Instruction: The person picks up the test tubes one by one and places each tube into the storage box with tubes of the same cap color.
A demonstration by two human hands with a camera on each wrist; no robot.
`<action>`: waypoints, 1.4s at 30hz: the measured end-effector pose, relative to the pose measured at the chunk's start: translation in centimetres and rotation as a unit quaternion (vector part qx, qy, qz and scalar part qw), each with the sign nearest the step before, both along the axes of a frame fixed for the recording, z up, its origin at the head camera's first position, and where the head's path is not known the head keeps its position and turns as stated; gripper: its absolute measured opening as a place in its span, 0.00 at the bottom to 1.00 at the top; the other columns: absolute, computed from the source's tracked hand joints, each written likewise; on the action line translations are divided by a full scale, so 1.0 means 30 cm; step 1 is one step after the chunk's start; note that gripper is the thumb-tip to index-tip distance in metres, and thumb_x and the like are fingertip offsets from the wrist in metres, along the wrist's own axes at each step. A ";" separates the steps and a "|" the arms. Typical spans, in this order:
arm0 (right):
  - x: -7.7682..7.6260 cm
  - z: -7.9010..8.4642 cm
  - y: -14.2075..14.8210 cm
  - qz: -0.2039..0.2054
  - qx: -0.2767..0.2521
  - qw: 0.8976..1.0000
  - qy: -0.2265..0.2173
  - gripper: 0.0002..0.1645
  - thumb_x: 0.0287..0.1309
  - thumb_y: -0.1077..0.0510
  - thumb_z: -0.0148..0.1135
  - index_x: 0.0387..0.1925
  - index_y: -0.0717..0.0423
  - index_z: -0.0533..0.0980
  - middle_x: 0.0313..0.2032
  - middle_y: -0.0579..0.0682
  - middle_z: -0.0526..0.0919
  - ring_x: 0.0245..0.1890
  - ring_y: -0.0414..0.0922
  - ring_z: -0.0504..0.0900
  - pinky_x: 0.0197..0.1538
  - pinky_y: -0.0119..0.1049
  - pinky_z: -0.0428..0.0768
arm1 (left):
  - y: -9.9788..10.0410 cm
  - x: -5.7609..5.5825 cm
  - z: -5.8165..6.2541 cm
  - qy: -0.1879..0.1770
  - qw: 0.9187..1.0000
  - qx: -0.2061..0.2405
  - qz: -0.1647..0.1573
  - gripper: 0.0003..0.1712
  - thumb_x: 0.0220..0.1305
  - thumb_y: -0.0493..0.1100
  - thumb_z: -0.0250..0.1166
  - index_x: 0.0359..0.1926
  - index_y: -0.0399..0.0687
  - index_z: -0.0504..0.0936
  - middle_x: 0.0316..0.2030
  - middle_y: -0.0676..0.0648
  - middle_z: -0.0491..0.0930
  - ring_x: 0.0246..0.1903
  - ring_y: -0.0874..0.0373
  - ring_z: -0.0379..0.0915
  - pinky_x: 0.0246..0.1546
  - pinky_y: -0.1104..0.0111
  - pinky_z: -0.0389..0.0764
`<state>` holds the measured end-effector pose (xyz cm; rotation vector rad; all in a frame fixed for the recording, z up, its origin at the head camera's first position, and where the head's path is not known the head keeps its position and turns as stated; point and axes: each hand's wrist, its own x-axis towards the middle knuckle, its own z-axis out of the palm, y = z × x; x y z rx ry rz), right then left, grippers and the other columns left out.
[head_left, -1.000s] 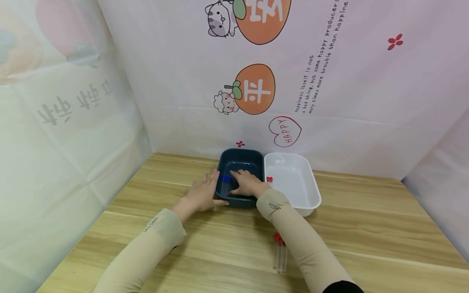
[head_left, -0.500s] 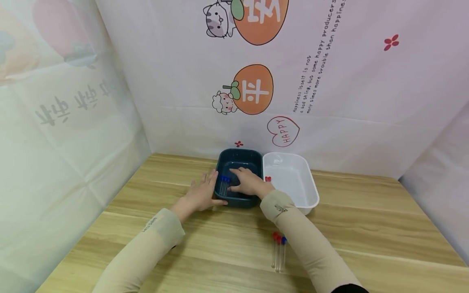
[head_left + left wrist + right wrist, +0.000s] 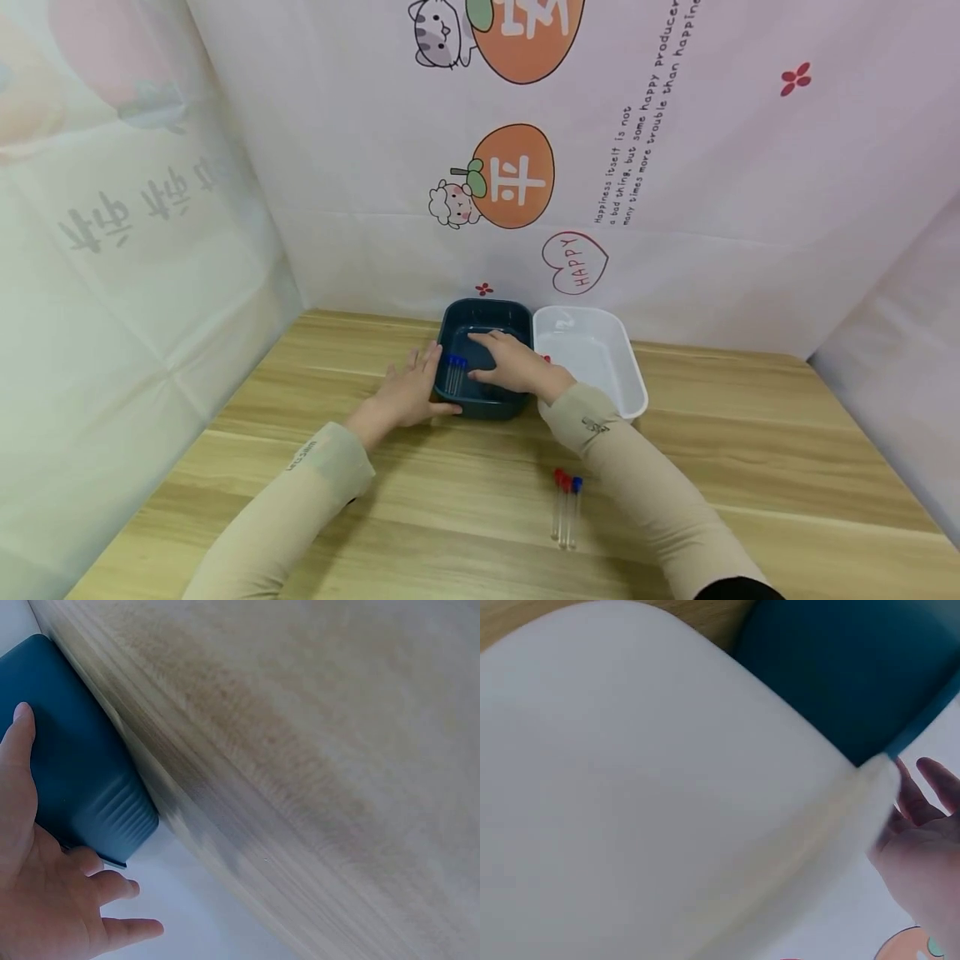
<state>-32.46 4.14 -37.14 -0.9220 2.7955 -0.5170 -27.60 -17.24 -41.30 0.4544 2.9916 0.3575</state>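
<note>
My left hand point(image 3: 408, 392) rests against the left side of a dark blue tray point(image 3: 487, 410), its fingers along the side wall and its thumb at the front. In the left wrist view the thumb point(image 3: 22, 739) lies straight on the tray's outer wall. Several clear tubes with blue caps point(image 3: 455, 375) lie inside that tray at its left. Over the same tray hovers my right hand point(image 3: 513, 364), thumb and fingers spread, with nothing seen between them. Red caps point(image 3: 546, 358) show in the white tray point(image 3: 600, 367), mostly hidden behind the right wrist.
Three capped tubes point(image 3: 566, 508), two red and one blue, lie side by side on the wooden table point(image 3: 450, 517), left of the right forearm. Both trays stand side by side near the back edge, before a printed white cloth point(image 3: 375, 267).
My right hand has drawn away from the blue-capped tubes, slightly up and right. The right forearm shifted right, uncovering the blue cap among the tubes on the table. My left hand keeps its place.
</note>
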 end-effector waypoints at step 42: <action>0.249 0.109 0.190 0.098 -0.145 0.972 0.159 0.28 0.68 0.57 0.68 0.68 0.55 0.75 0.58 0.53 0.81 0.57 0.49 0.81 0.58 0.46 0.81 | -0.002 0.009 0.018 -0.008 1.000 0.015 0.003 0.68 0.62 0.70 0.67 0.82 0.38 0.39 0.81 0.38 0.39 0.78 0.34 0.38 0.68 0.30 0.48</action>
